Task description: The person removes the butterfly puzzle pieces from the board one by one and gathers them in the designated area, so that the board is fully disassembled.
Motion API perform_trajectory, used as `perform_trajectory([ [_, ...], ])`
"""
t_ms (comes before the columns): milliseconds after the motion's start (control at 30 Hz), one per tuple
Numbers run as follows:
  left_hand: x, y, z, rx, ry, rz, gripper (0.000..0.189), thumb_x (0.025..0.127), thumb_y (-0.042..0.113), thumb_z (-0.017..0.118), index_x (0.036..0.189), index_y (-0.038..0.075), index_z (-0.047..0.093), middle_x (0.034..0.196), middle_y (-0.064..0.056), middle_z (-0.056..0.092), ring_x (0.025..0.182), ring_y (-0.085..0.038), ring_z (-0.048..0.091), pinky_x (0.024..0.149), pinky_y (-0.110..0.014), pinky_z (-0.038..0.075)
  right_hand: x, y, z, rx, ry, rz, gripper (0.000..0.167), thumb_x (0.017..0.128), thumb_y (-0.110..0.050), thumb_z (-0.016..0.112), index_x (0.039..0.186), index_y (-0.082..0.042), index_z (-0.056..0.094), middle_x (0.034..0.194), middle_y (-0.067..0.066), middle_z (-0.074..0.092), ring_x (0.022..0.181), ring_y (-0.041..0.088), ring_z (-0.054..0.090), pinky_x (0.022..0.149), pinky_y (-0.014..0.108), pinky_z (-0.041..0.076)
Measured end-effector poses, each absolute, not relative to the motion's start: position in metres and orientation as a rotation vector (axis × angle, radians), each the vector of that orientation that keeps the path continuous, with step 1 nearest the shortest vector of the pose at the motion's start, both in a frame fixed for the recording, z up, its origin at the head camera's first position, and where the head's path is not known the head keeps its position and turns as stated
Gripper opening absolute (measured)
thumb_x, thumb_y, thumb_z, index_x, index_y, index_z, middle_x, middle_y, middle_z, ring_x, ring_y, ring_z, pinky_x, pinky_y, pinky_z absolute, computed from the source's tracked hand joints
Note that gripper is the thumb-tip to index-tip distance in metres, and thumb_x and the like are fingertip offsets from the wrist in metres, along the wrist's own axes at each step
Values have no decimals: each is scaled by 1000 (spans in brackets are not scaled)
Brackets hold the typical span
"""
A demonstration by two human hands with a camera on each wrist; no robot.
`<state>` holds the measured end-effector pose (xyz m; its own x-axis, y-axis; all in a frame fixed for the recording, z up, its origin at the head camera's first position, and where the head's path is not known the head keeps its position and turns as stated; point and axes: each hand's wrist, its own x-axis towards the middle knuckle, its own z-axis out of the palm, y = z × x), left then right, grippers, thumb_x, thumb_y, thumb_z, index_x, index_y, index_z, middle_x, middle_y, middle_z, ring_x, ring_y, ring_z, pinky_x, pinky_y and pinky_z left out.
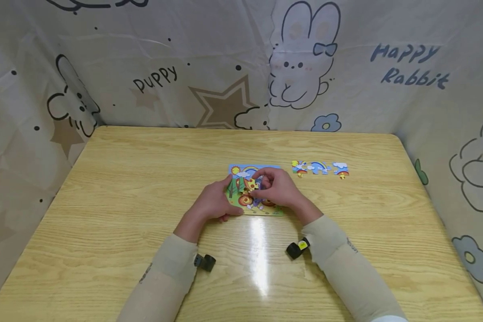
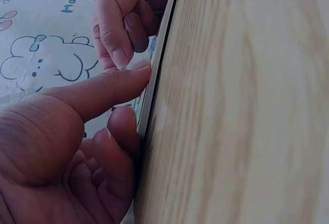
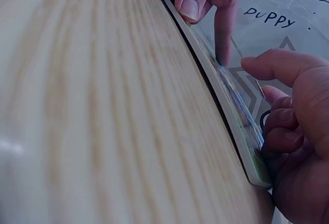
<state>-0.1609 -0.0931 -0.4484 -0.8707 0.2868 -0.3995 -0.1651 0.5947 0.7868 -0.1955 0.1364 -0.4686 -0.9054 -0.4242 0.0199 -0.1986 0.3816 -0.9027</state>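
Note:
A small picture puzzle board lies on the table, showing a rainbow, a sun and round orange-red shapes. My left hand holds its left side, with the thumb at the lower edge and the index finger reaching up toward the upper left corner. From the right, my right hand pinches a puzzle piece with green, yellow and red on it, tilted over the middle of the board. In the right wrist view, only the thin edge of that piece shows beside the right fingertips.
Right of the board, several loose puzzle pieces with rainbow, cloud and sun parts lie in a row. The wooden table runs back to a patterned curtain. Black wrist cameras sit at both sleeves.

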Motion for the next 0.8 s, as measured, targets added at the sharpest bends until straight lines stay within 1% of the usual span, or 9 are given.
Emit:
perform_trajectory([
  [233,-160,-92,-450,105,2365,1194,107,80,28,87,161,16,19,60,-12,63,45,-22,60,43,-33,51,-194,138,-471,-536,2394,-1609,36,78,-13,88,109,-8,69,62,1,40,53,15,36,57,28,39],
  [333,-160,-91,-450,97,2379,1188,104,82,28,86,161,17,19,59,-12,63,45,-22,60,43,-33,50,-194,139,-472,-527,2376,-1655,36,79,-13,87,110,-7,69,63,1,39,55,15,36,58,27,38],
  [533,-160,-90,-450,92,2398,1186,103,82,26,86,161,16,21,64,-11,64,45,-21,60,43,-33,51,-193,145,-472,-521,2351,-1738,34,81,-8,85,111,-5,69,65,4,40,57,17,35,64,29,40],
  [700,-159,-89,-449,77,2395,1207,103,82,24,86,161,16,22,68,-11,64,45,-21,59,44,-34,52,-182,147,-446,-498,2398,-1682,33,82,-4,83,111,2,69,64,4,40,58,15,36,73,33,42],
  [800,-159,-89,-449,69,2387,1216,103,82,23,86,161,16,21,67,-11,64,44,-20,59,44,-34,52,-174,150,-431,-509,2451,-1640,33,82,-1,82,111,6,68,63,4,39,58,15,36,79,35,44],
])
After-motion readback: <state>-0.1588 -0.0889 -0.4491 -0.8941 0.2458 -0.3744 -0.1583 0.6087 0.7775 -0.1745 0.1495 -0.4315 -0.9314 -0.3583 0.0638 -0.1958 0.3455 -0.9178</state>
